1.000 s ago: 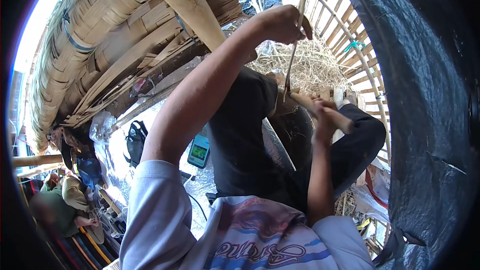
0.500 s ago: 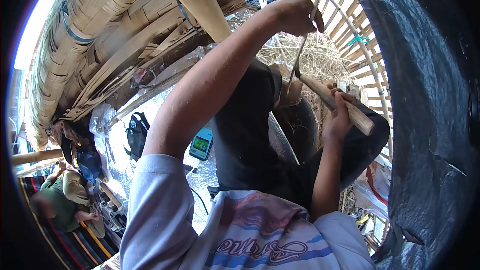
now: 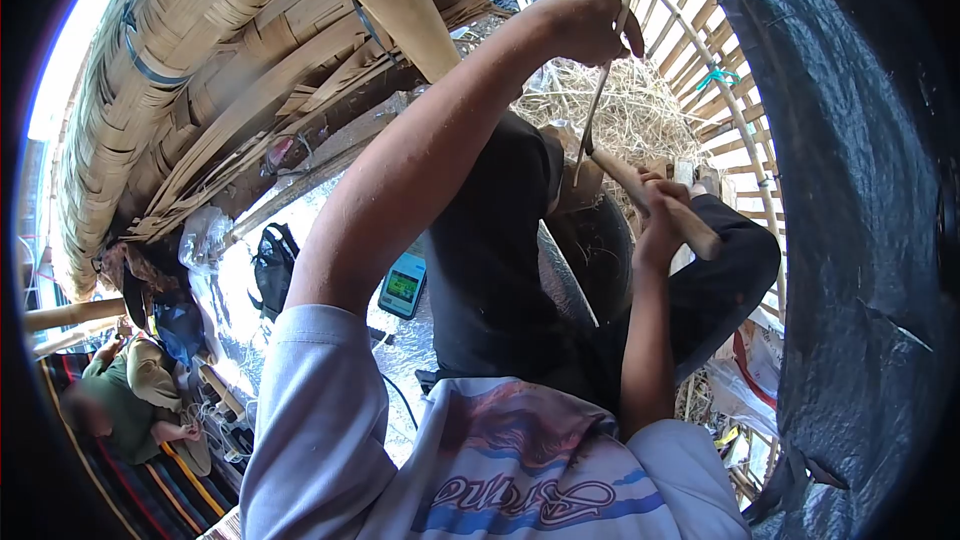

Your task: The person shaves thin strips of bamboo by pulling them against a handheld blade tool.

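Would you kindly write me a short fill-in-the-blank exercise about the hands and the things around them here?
1. The right hand grips the tool by its wooden ____.
2. The left hand, holding the stick, appears ____ (higher or lower) in view than the right.
3. The phone lies with its screen facing ____.

Missing words: handle; higher; up.

1. The thin strip (image 3: pixel 597 102), pale tan and slightly bowed, is pinched in the left fingers (image 3: pixel 634 37). Part of it rises above them; the rest slants down from them to a free lower end, left of the right fingers (image 3: pixel 660 186).
2. The knife (image 3: pixel 622 175) has a thick, pale wooden handle gripped by the right fingers, its butt jutting past them to the lower right. Its dark, narrow blade lies up and left of them, against or just beside the strip; which cannot be told.
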The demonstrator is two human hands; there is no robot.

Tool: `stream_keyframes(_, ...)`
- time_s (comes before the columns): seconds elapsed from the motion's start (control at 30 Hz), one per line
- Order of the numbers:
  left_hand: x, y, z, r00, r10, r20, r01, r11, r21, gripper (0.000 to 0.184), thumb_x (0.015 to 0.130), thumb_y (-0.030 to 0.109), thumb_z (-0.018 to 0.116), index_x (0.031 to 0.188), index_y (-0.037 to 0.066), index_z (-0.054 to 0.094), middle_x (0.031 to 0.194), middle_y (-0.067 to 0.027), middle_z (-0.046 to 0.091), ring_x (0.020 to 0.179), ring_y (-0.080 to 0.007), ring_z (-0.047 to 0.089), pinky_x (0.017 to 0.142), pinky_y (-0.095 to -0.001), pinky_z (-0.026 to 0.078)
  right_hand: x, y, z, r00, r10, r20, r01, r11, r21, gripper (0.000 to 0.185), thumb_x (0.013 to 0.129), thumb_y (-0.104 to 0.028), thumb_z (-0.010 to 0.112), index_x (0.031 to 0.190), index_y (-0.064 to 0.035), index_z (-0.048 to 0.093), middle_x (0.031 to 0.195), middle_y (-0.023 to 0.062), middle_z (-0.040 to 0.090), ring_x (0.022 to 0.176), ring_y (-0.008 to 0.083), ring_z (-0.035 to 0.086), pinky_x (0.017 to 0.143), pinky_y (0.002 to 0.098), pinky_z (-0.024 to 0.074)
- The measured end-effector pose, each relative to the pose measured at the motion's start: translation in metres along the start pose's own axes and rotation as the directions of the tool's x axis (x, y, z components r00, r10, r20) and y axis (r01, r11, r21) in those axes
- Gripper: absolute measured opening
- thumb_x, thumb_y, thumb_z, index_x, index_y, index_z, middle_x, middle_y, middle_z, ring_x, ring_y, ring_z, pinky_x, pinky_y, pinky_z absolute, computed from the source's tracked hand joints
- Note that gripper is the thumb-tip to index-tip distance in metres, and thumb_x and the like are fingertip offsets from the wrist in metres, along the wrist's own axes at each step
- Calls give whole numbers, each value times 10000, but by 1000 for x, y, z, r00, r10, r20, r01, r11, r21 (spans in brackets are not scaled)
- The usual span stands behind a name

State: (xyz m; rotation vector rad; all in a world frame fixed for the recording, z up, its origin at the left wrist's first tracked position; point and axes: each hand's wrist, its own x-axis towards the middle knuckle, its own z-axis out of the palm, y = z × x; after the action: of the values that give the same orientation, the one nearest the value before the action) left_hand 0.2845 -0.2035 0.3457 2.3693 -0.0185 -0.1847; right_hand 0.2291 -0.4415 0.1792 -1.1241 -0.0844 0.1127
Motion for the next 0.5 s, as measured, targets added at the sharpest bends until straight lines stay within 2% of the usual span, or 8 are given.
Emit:
stream_keyframes(0.07,0,1,0,999,43,-16,-42,997,58,246,796,51,563,995,72,706,686,-96,651,631,-142,639,554,-285,499,0,27,-15,982,32,184,53,898,-436,79,824,-64,646,861,-29,585,920,102,625,943,181,595,886,320,449)
stream_keyframes(0.13,0,2,0,996,89,-27,-85,990,114,260,783,41,558,994,72,707,684,-93,650,631,-142,639,554,-284,499,2,44,-19,981,-29,193,96,932,-349,101,820,-88,663,870,-35,595,920,89,619,912,161,590,867,307,455)
stream_keyframes(0.2,-3,2,-1,997,81,-18,-80,996,34,274,766,30,559,992,71,708,692,-92,653,628,-144,638,553,-285,498,0,22,-7,1000,22,3,-21,962,-272,99,820,-86,661,869,-36,591,921,89,618,910,159,590,872,306,456)
stream_keyframes(0.27,-3,1,0,995,94,-18,-93,995,43,269,769,26,563,993,67,706,705,-95,657,626,-143,636,557,-286,503,-1,-1,1,992,124,-36,-128,979,-160,83,830,-66,643,871,-28,583,935,100,620,941,185,596,898,319,449)
stream_keyframes(0.33,-2,-1,0,1000,-7,-2,7,999,-35,248,775,25,570,979,59,707,722,-91,664,624,-139,637,560,-285,509,-2,-10,6,997,-58,47,58,998,4,58,839,-36,618,875,-19,576,954,108,622,980,211,598,920,330,442)
stream_keyframes(0.4,6,-14,4,996,84,2,-84,996,12,219,790,34,578,964,58,709,723,-83,666,621,-130,637,560,-285,513,-5,12,1,989,-105,103,111,992,-56,45,828,-20,616,848,-20,575,911,101,631,968,203,599,906,325,445)
stream_keyframes(0.47,6,-14,2,995,97,-5,-97,995,20,189,807,54,591,952,63,712,733,-80,669,619,-126,638,558,-281,511,-7,57,-21,988,-64,139,107,939,-328,66,812,-47,648,811,-33,583,870,77,629,894,164,591,852,304,454)
stream_keyframes(0.5,0,-1,-1,1000,25,5,-25,999,22,195,815,64,594,970,73,712,743,-89,670,624,-125,637,558,-274,508,-7,73,-28,996,82,46,-62,939,-339,84,807,-72,667,787,-44,590,854,57,621,833,135,572,802,288,455)
